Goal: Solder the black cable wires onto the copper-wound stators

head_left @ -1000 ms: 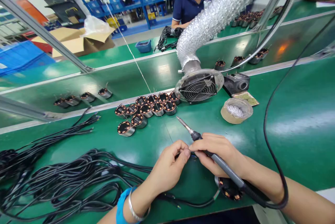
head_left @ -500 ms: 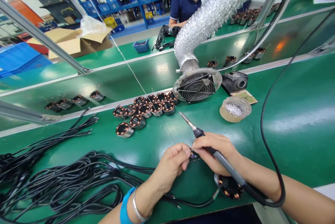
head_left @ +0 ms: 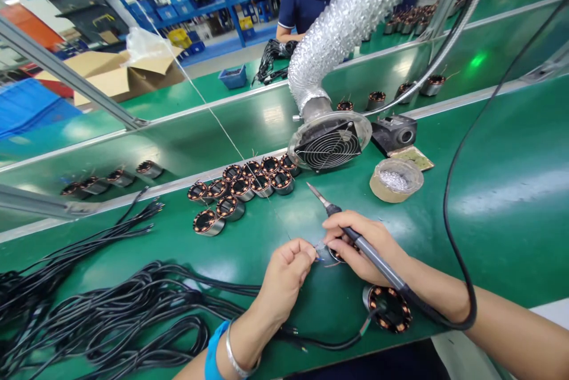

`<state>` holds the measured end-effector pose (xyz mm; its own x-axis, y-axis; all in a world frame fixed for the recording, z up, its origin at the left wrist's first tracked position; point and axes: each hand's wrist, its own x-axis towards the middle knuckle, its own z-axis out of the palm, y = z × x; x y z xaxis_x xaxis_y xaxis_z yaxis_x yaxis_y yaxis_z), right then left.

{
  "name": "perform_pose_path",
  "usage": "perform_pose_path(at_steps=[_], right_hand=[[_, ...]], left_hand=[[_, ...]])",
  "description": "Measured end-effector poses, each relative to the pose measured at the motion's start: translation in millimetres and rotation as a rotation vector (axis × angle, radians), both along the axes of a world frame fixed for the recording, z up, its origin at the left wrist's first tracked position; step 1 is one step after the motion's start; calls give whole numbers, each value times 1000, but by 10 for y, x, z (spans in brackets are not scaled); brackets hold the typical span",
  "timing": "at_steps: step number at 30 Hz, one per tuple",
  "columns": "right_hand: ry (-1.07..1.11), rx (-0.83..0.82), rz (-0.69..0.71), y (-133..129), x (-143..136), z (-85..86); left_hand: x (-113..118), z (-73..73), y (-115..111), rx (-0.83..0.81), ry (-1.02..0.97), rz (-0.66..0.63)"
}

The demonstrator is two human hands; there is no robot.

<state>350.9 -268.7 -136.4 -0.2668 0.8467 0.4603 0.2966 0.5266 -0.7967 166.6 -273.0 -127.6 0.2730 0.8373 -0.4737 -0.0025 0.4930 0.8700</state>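
My left hand (head_left: 288,270) is closed in a pinch on a thin wire (head_left: 320,258) with a blue end. Opposite it, my right hand (head_left: 367,243) grips a soldering iron (head_left: 372,256), whose bare tip points up and left, away from the wire. The right thumb and fingertips come close to the wire; whether they touch it I cannot tell. Partly hidden under the right fingers is a copper-wound motor stator (head_left: 336,254). Nearer me, another stator (head_left: 387,310) lies with a black cable (head_left: 333,345) joined to it by coloured leads.
Several stators (head_left: 242,189) stand in rows ahead. Black cables (head_left: 133,309) fill the left. A fume hose with a fan guard (head_left: 331,146) hangs over the bench, beside an iron stand (head_left: 395,134) and a tub of metal shavings (head_left: 397,181). A co-worker (head_left: 296,6) sits across.
My hands have moved slightly apart, and a stator now shows beneath the right fingers. The soldering iron stays in the right hand. The light spot on the partition went from orange to green.
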Motion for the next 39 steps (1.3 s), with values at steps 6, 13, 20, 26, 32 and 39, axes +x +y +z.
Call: perform_pose_path(at_steps=[6, 13, 20, 26, 32, 39], right_hand=[[-65, 59, 5, 15, -7, 9], [-24, 136, -54, -70, 98, 80], [30, 81, -81, -181, 293, 291], [142, 25, -100, -197, 305, 322], [143, -3, -75, -195, 286, 322], [125, 22, -47, -222, 240, 342]], left_hand=[[4, -32, 9, 86, 47, 22], [17, -23, 18, 105, 80, 36], [16, -6, 6, 87, 105, 64], [11, -10, 1, 95, 132, 73], [22, 13, -10, 100, 147, 59], [26, 40, -14, 98, 159, 47]])
